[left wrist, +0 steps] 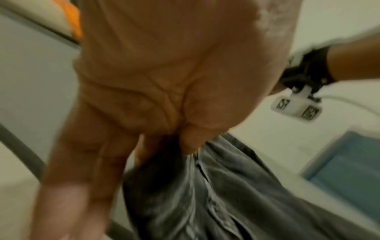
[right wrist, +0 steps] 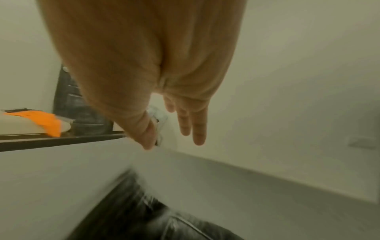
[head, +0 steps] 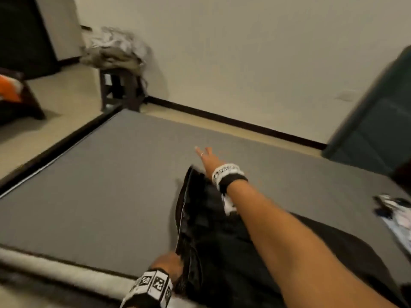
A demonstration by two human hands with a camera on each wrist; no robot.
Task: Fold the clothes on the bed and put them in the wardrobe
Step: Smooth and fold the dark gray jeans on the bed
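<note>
The dark trousers [head: 213, 236] lie lengthwise on the grey bed [head: 89, 185], near end pinched by the left hand [head: 170, 266], far end just behind the empty, straight-fingered right hand [head: 208, 160], the nearer one to smooth it

A dark stool [head: 121, 90] stands on the pale floor [head: 55, 103] against the cream wall [head: 244, 52], heaped with crumpled grey-white cloth [head: 113, 48]. Left of the stool an orange cushion [head: 10, 87] lies on dark furniture [head: 24, 107]. A dark baseboard [head: 233, 123] runs rightward from the stool.
</note>
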